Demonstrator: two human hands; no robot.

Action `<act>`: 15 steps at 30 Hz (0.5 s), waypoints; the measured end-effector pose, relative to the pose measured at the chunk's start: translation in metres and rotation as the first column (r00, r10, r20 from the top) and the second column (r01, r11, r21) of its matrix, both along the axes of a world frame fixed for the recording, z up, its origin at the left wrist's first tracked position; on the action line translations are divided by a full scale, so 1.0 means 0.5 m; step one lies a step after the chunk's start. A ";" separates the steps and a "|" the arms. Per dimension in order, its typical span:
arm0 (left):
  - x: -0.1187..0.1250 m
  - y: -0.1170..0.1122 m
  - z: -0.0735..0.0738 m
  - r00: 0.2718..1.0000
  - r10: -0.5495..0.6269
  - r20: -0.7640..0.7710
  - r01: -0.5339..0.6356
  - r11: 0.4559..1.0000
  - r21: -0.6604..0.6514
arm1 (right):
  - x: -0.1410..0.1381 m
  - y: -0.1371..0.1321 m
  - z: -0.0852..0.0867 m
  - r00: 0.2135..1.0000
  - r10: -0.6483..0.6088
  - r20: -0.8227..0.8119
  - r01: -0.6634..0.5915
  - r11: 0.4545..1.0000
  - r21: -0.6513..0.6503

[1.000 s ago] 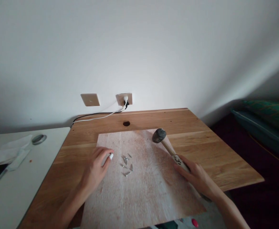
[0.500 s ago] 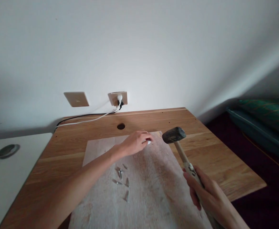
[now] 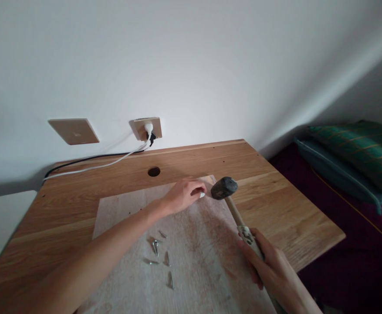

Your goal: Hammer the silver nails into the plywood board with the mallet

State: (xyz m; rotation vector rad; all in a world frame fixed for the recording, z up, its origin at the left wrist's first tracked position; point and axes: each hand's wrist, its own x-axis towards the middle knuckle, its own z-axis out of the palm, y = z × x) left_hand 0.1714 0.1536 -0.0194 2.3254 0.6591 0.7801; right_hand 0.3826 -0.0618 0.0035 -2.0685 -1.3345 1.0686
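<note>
My right hand [image 3: 269, 266] is wrapped around the handle of a mallet [image 3: 225, 188] with a dark, blocky head and a pale wooden shaft. The mallet's head is held over the right edge of a whitish wooden board [image 3: 191, 261], close to my left hand. Toward the board's far right corner, my left hand [image 3: 184, 195] pinches a small white piece [image 3: 202, 195], mostly covered by the fingers. Several silvery screws [image 3: 155, 247] are scattered on the board, to the right of my left forearm; some lie flat.
Beneath the board is a wooden desk [image 3: 295, 218] with a round cable hole [image 3: 153, 171]. Black and white cords run from a wall socket [image 3: 148, 129] along the desk's back edge. A white surface [image 3: 4, 226] stands at the left. Pillows [image 3: 350, 161] lie on purple cloth at the right.
The view has shifted, so the desk and board appear further left. The mallet's head is now closer to my left hand. Both hands keep their grips.
</note>
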 end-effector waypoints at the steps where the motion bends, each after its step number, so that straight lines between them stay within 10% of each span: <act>1: 0.000 0.001 -0.001 1.000 0.004 0.000 -0.004 1.000 0.009 | -0.002 0.001 0.001 1.000 -0.005 0.010 0.005 1.000 0.000; 15: -0.041 0.002 0.018 0.981 0.088 -0.174 -0.056 0.982 0.178 | -0.017 -0.001 -0.006 0.996 -0.069 0.054 0.067 0.996 0.054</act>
